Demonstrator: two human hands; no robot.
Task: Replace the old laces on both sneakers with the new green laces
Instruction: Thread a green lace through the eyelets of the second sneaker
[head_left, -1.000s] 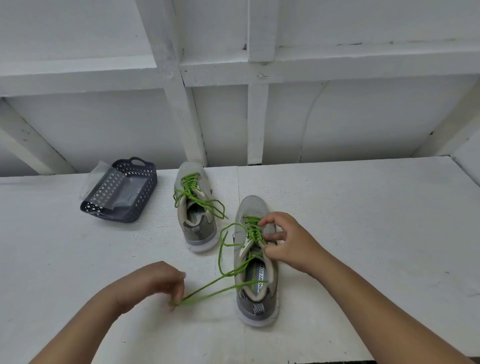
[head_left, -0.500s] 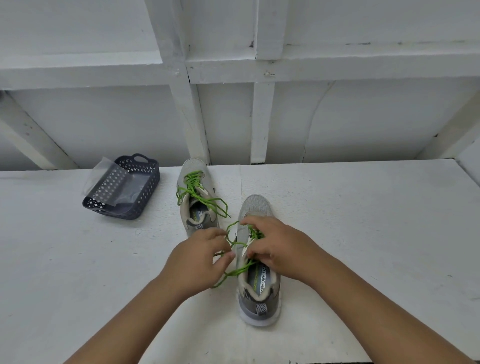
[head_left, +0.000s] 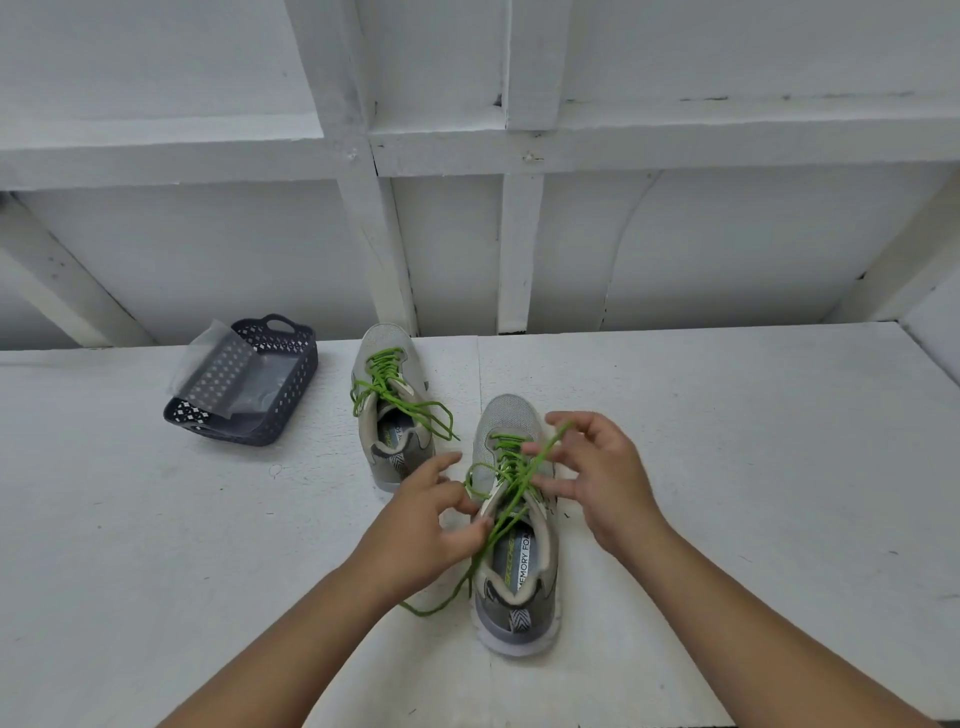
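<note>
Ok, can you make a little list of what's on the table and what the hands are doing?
near sneaker: green lace through eyelets, ends loose
far sneaker: green lace in, ends loose
left hand: fingers pinch the lace
right hand: pinches lace, lifting a strand
basket: dark, left of sneakers, clear plastic inside
table: white

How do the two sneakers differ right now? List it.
1. The near sneaker lies between both hands; the far sneaker lies untouched.
2. The near sneaker's green lace is held by the right hand and left hand; the far sneaker's lace ends lie loose across it.
Shared: grey uppers, green laces, toes pointing away.
</note>
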